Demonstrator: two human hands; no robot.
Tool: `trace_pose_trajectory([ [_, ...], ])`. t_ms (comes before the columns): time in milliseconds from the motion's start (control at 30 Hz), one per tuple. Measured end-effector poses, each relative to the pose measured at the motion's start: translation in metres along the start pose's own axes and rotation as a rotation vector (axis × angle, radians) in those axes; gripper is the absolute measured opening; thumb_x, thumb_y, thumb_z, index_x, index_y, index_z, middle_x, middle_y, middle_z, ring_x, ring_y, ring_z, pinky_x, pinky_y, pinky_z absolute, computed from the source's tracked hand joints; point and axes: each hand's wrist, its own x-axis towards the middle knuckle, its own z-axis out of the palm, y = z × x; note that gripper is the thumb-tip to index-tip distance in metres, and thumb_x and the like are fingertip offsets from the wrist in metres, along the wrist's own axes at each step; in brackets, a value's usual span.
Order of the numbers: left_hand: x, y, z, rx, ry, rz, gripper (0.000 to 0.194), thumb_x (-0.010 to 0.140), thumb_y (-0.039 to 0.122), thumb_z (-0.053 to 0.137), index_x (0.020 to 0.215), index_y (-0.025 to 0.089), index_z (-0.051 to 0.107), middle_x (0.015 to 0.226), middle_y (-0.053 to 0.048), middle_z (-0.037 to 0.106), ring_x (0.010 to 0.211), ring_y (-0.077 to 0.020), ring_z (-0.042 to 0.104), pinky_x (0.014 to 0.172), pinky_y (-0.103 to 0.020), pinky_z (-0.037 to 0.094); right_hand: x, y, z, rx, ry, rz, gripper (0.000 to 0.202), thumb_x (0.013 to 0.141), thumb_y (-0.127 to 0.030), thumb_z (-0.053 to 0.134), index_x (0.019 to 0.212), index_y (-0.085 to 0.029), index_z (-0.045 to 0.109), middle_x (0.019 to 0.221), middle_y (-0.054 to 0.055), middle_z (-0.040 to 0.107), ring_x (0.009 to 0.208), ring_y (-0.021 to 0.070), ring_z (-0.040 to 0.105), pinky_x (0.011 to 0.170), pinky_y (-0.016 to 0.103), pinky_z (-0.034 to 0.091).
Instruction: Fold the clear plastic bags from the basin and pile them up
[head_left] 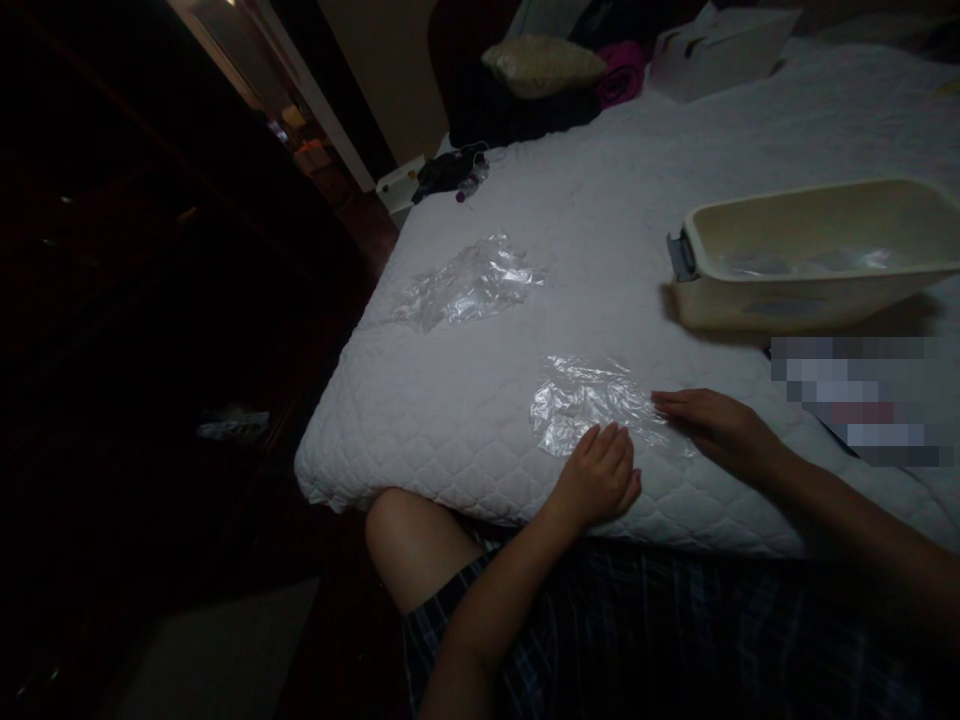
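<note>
A crinkled clear plastic bag [577, 395] lies spread on the white quilted bed near its front edge. My left hand [602, 472] rests flat on the bag's near edge, fingers stretched out and holding nothing. At the bag's right end is my right hand [716, 425], its fingers extended and their tips at the plastic; whether they press on it is hard to see. A second clear plastic bag [476, 285] lies crumpled farther back on the left. To the right stands a cream plastic bin [787, 300] with a grey latch and clear plastic inside.
A blurred-out flat item [855, 405] lies right of my right hand. Toward the back are a white box [720, 60], a magenta roll [621, 75], a beige cushion [544, 65] and dark items. The bed [420, 430] ends at the left, beside a dark floor.
</note>
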Motion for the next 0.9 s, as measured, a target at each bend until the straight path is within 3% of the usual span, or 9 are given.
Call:
trace_pose_trajectory([
  [133, -0.001, 0.0, 0.0, -0.003, -0.017, 0.009, 0.042, 0.091, 0.03, 0.045, 0.122, 0.004, 0.056, 0.129, -0.018, 0.059, 0.129, -0.0277, 0.048, 0.11, -0.044, 0.039, 0.002, 0.002, 0.0, 0.021, 0.012, -0.111, 0.027, 0.088, -0.02, 0.05, 0.109, -0.025, 0.067, 0.111, 0.005, 0.07, 0.106, 0.0213, 0.064, 0.087, 0.041, 0.053],
  [400, 0.0, 0.0, -0.004, 0.025, 0.003, 0.018, 0.042, 0.092, 0.032, 0.044, 0.123, 0.006, 0.056, 0.133, -0.016, 0.056, 0.126, -0.0284, 0.051, 0.108, -0.045, 0.039, 0.003, 0.005, 0.001, -0.006, -0.021, -0.094, 0.03, 0.085, -0.02, 0.049, 0.107, -0.027, 0.068, 0.104, 0.004, 0.072, 0.102, 0.0225, 0.064, 0.085, 0.043, 0.052],
  [600, 0.0, -0.001, -0.003, 0.013, -0.008, 0.043, 0.04, 0.092, 0.032, 0.043, 0.12, 0.007, 0.058, 0.13, -0.016, 0.059, 0.124, -0.0274, 0.052, 0.109, -0.047, 0.037, 0.006, 0.006, -0.003, -0.029, -0.069, -0.173, 0.035, 0.079, -0.014, 0.049, 0.104, -0.027, 0.069, 0.106, 0.005, 0.071, 0.104, 0.0238, 0.063, 0.083, 0.043, 0.051],
  [900, 0.0, -0.002, -0.004, 0.011, -0.018, 0.063, 0.039, 0.092, 0.032, 0.045, 0.119, 0.008, 0.059, 0.129, -0.017, 0.059, 0.124, -0.0275, 0.053, 0.11, -0.047, 0.036, 0.008, 0.011, 0.0, -0.033, -0.111, -0.111, 0.027, 0.085, -0.022, 0.051, 0.105, -0.025, 0.068, 0.103, 0.005, 0.071, 0.103, 0.0232, 0.063, 0.086, 0.043, 0.048],
])
